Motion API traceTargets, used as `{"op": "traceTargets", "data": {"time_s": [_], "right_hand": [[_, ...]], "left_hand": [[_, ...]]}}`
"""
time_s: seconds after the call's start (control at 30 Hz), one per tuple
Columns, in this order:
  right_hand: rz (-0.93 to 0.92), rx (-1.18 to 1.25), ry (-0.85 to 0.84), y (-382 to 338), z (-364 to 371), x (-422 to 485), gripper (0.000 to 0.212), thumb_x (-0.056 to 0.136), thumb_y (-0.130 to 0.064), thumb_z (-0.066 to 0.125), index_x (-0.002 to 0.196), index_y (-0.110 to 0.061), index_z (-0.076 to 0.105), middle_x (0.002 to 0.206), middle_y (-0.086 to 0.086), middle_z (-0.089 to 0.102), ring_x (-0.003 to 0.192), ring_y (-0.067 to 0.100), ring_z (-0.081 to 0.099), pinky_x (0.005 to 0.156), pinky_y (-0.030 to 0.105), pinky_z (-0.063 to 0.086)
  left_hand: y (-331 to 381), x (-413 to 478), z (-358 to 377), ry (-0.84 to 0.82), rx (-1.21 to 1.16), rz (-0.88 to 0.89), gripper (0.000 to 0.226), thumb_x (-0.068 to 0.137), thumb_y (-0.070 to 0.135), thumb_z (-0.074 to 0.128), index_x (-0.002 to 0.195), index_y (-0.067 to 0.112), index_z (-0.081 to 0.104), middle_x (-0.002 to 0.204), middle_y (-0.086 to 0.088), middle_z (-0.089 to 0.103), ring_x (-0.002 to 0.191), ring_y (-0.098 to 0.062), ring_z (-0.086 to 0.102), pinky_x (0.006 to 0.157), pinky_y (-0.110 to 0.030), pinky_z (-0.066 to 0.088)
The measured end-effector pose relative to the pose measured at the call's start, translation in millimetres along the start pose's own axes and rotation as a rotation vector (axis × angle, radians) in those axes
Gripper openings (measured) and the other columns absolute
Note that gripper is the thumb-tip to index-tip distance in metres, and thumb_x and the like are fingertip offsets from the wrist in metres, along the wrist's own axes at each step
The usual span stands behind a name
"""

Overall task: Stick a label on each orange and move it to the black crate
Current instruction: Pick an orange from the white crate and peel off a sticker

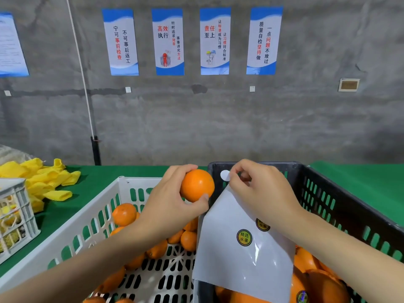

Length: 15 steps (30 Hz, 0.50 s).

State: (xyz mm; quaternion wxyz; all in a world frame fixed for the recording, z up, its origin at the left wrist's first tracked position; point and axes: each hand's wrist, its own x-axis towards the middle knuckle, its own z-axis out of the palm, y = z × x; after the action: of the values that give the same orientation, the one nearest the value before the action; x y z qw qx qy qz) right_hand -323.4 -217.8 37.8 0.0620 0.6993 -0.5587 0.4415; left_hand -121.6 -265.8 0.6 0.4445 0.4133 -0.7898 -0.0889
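Observation:
My left hand (pixel 170 200) grips an orange (pixel 196 184) above the gap between the two crates. My right hand (pixel 258 189) pinches a round label (pixel 224 175) by its edge, white back showing, just right of the orange and apart from it. A white label sheet (pixel 240 254) with two yellow-green stickers hangs below my right hand over the black crate (pixel 349 206), which holds labelled oranges (pixel 323 285). The white crate (pixel 91 224) on the left holds several loose oranges (pixel 124 214).
Yellow foam fruit sleeves (pixel 43 182) lie on the green table (pixel 371 184) at the far left. A small white basket (pixel 15 217) stands at the left edge. A grey wall with posters rises behind the table.

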Motion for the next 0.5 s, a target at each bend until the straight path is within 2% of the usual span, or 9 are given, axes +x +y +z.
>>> {"op": "traceTargets", "data": {"time_s": [0.07,0.13,0.23,0.3,0.4,0.5], "right_hand": [[-0.051,0.024,0.043,-4,-3,0,0.014,0.088,-0.03,0.056,0.081,-0.024,0.066,0.068,-0.01,0.06,0.069,0.013,0.057,0.062,0.041,0.051],[-0.105,0.016,0.067,-7,-5,-2,0.013,0.086,-0.028,0.057,0.078,-0.023,0.066,0.069,-0.011,0.055,0.069,0.014,0.054,0.061,0.041,0.05],[-0.166,-0.032,0.09,-9,-4,-4,0.01,0.086,-0.022,0.062,0.077,-0.022,0.066,0.066,-0.012,0.045,0.065,0.013,0.049,0.056,0.038,0.046],[-0.197,-0.048,0.109,-10,-5,-5,0.009,0.086,-0.019,0.065,0.077,-0.021,0.068,0.067,-0.013,0.042,0.063,0.012,0.048,0.053,0.035,0.045],[-0.229,-0.044,0.131,-12,-5,-5,0.008,0.087,-0.019,0.068,0.079,-0.019,0.07,0.071,-0.012,0.044,0.063,0.014,0.05,0.052,0.036,0.047],[-0.238,0.0,0.144,-13,-6,-6,0.007,0.087,-0.019,0.069,0.081,-0.018,0.072,0.074,-0.009,0.05,0.066,0.015,0.054,0.055,0.038,0.049]], "left_hand": [[3,-1,-1,-0.006,0.027,0.019,0.071,0.069,0.06,0.06,0.136,0.045,0.041,0.127,0.024,0.044,0.108,-0.003,0.05,0.078,-0.01,0.039],[4,-2,-3,-0.01,0.063,0.049,0.073,0.07,0.059,0.061,0.138,0.043,0.041,0.127,0.024,0.044,0.109,-0.004,0.05,0.079,-0.009,0.037],[6,-3,-9,-0.034,0.154,0.106,0.079,0.071,0.06,0.062,0.143,0.038,0.039,0.129,0.021,0.045,0.113,-0.007,0.049,0.087,-0.02,0.042],[8,-2,-13,-0.038,0.244,0.181,0.084,0.072,0.06,0.064,0.147,0.031,0.039,0.135,0.013,0.051,0.117,-0.012,0.052,0.092,-0.027,0.045],[11,-2,-19,-0.053,0.329,0.269,0.092,0.073,0.062,0.073,0.149,0.023,0.041,0.138,0.004,0.057,0.122,-0.02,0.056,0.097,-0.029,0.04],[13,-3,-18,-0.03,0.371,0.342,0.09,0.071,0.053,0.084,0.145,0.014,0.049,0.134,-0.002,0.063,0.119,-0.026,0.062,0.095,-0.032,0.041]]}}
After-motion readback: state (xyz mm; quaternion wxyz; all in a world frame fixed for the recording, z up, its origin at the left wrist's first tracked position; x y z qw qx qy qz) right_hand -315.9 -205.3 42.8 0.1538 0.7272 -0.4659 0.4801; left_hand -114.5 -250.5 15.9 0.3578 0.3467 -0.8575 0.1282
